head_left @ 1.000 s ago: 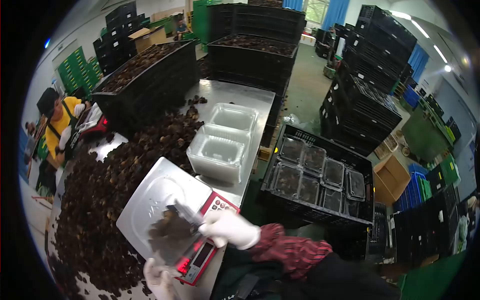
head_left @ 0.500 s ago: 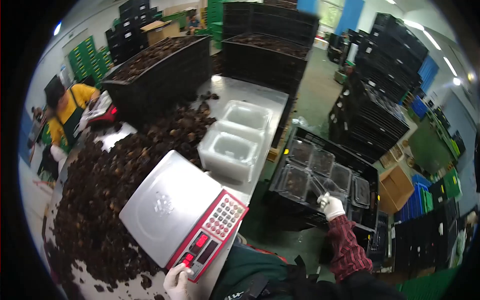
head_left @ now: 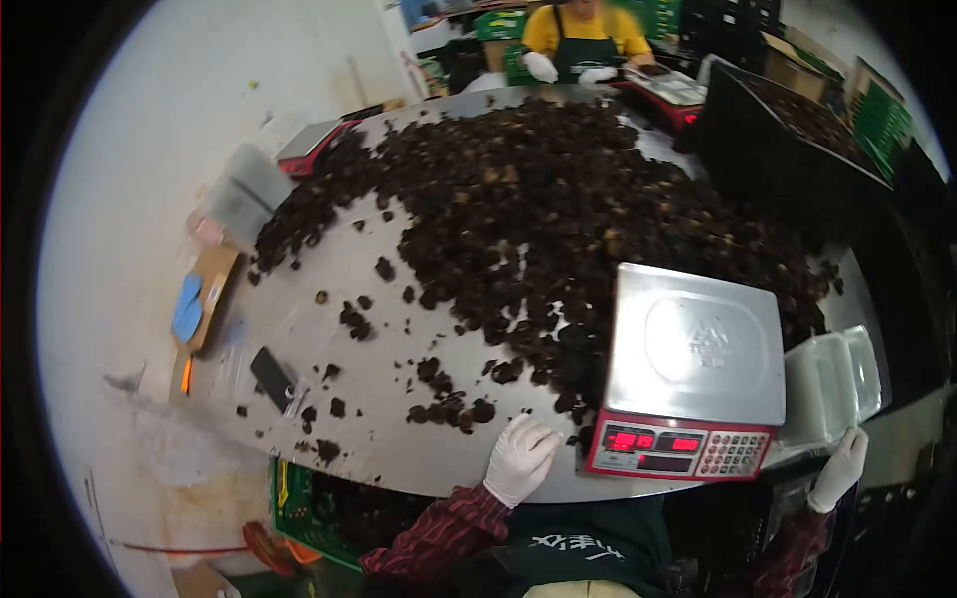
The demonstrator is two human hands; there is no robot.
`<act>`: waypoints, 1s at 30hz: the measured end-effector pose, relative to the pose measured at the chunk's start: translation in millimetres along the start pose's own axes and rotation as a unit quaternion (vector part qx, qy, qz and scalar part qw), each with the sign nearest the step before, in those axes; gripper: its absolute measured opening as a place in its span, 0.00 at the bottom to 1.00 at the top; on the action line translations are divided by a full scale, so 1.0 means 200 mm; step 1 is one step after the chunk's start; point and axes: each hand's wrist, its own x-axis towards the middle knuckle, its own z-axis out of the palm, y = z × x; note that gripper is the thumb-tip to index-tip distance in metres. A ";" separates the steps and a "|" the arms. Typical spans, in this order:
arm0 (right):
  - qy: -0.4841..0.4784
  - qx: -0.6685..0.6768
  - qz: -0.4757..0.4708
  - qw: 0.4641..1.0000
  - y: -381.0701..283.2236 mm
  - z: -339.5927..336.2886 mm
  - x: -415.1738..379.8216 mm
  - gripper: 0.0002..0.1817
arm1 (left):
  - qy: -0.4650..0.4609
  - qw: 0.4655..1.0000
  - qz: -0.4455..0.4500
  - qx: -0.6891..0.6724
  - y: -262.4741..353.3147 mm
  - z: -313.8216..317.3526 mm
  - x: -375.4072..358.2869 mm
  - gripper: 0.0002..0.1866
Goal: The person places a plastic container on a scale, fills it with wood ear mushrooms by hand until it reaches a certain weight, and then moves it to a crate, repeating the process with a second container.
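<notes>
My left hand, in a white glove, rests at the table's front edge, left of the scale, its fingers loosely bent and slightly apart. Beyond it spreads a large heap of dark brown, mushroom-like pieces. A red and silver digital scale stands in front of me with a bare pan and lit red digits. To its right are stacked clear plastic containers. My gloved right hand is by their near corner, fingers extended, fingertips right at the rim.
Across the metal table a person in yellow works beside another scale. A third scale stands far left. A phone-like dark object lies on the left. A black crate borders the right; a green crate sits below the front edge.
My view has swung left over the table. My right hand has left the crate of filled boxes and come to the container stack. My left hand has moved off the scale's front panel.
</notes>
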 end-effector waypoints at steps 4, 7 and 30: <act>-0.003 -0.094 -0.113 0.989 0.05 0.24 0.13 0.10 | -0.054 0.991 -0.042 0.119 -0.11 -0.01 -0.11 0.14; -0.148 -0.134 -0.077 0.977 0.09 0.37 0.15 0.12 | -0.086 0.973 -0.074 0.200 -0.24 -0.05 -0.08 0.16; -0.233 -0.300 -0.153 0.912 0.46 0.51 0.18 0.32 | 0.097 0.769 -0.346 0.529 -0.60 -0.98 -0.88 0.10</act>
